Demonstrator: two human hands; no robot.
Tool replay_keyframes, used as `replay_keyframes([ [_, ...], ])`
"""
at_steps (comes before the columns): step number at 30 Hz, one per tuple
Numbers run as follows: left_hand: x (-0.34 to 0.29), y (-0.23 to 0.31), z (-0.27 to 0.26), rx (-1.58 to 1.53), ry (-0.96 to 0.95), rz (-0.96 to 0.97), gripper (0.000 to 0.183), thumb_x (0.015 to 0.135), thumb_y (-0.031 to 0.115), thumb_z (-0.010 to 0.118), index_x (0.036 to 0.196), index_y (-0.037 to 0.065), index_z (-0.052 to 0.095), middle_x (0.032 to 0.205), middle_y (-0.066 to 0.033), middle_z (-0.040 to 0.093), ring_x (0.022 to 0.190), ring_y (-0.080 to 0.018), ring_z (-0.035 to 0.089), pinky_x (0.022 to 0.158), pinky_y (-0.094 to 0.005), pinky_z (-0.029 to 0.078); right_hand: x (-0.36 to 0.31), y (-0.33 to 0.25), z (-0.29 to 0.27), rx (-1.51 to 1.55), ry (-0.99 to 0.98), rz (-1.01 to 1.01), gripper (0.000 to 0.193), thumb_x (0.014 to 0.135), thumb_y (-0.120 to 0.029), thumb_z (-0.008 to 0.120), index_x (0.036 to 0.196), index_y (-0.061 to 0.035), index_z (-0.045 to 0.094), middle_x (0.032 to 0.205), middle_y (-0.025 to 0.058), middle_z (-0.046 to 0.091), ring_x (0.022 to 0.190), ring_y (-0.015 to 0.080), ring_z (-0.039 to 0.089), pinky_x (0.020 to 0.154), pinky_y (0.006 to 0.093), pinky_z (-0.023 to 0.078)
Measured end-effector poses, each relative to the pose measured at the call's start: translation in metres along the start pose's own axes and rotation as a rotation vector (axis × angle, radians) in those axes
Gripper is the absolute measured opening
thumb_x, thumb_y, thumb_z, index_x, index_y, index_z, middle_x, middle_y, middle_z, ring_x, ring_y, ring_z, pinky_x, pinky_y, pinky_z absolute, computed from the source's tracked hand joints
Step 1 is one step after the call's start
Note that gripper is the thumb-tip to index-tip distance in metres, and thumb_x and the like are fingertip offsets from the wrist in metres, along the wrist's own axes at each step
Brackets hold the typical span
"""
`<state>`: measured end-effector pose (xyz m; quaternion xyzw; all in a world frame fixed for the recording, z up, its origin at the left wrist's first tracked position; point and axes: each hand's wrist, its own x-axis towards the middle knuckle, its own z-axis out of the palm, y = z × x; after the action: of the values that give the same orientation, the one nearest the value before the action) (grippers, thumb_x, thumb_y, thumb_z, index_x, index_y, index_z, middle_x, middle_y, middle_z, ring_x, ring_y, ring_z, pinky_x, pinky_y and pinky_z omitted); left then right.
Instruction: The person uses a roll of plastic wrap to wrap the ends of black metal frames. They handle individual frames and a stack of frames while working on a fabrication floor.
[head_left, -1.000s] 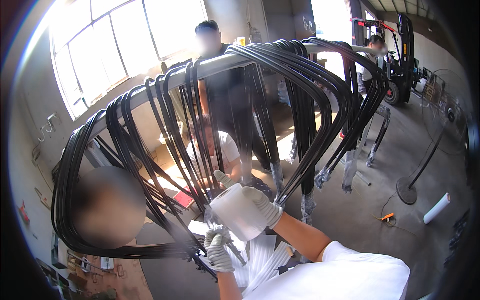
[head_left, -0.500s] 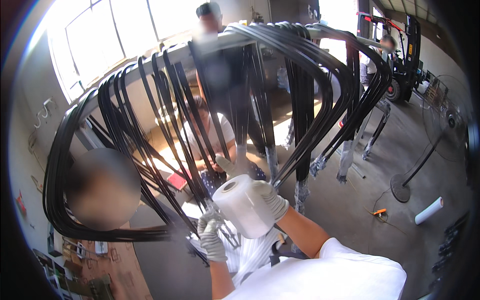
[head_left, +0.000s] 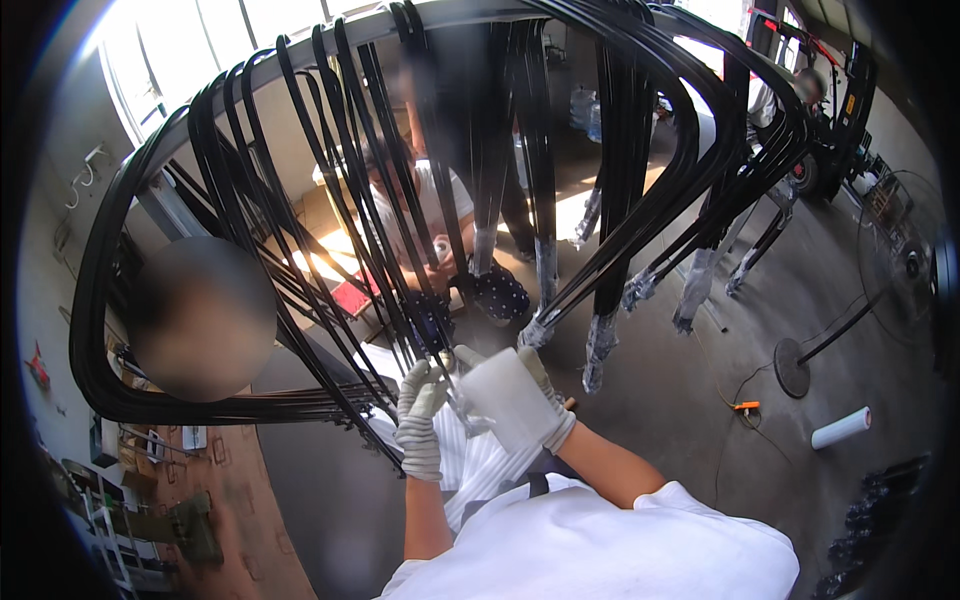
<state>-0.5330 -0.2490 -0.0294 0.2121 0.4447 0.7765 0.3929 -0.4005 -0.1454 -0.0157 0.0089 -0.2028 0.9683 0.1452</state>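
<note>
Striped knit gloves cover both of my hands. My right hand (head_left: 552, 402) grips a roll of clear stretch film (head_left: 503, 402) from its right side. My left hand (head_left: 422, 408) is closed at the lower ends of a bundle of thin black rubber-like strips (head_left: 395, 290), just left of the roll. Some film lies between the roll and the strip ends; how far it wraps them is hard to make out. Many looped black strips hang over a grey horizontal rail (head_left: 372, 27), and several bundles to the right have film-wrapped ends (head_left: 601, 350).
A person (head_left: 425, 205) sits behind the strips, and another stands behind. At the left, a blurred round patch (head_left: 203, 320) covers part of the view. On the right are a floor fan (head_left: 792, 368), a white film roll (head_left: 842, 428), an orange cord connector (head_left: 746, 407) and a forklift (head_left: 850, 110).
The film roll has tipped and shifted slightly right, its top core hole no longer showing. My left hand has moved up along the strip ends. The whole view has tilted downward.
</note>
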Motion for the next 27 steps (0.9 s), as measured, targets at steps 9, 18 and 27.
replay_keyframes([
  [9,-0.012,0.000,0.049,0.058,-0.256,-0.179,0.026,0.083,0.018,0.054,0.105,0.005,0.056,0.096,-0.0046,0.060,0.082,-0.0107,0.054,0.076,-0.0251,0.044,-0.042,-0.028,0.033,-0.054,0.180,-0.085,0.104,0.061,-0.070,0.056,0.136,-0.0101,0.017,0.094,0.0134,0.055,0.079,0.0190,0.056,0.067,0.0317,0.047],
  [18,-0.031,-0.050,0.101,0.134,-0.236,-0.143,0.027,0.082,0.016,0.057,0.105,0.001,0.057,0.095,-0.0111,0.061,0.087,-0.0187,0.059,0.082,-0.0291,0.046,-0.135,-0.065,0.049,0.134,-0.114,-0.066,0.097,0.064,-0.052,0.067,0.137,-0.0111,0.018,0.095,0.0147,0.055,0.075,0.0153,0.055,0.064,0.0271,0.048],
  [27,-0.069,-0.059,0.186,0.258,-0.376,-0.143,0.024,0.083,0.014,0.055,0.104,0.003,0.057,0.095,-0.0051,0.061,0.083,-0.0113,0.056,0.076,-0.0236,0.044,-0.202,-0.134,0.034,0.178,-0.034,-0.373,0.078,0.071,-0.049,0.062,0.125,-0.0002,0.034,0.118,0.0214,0.043,0.107,0.0265,0.048,0.083,0.0471,0.046],
])
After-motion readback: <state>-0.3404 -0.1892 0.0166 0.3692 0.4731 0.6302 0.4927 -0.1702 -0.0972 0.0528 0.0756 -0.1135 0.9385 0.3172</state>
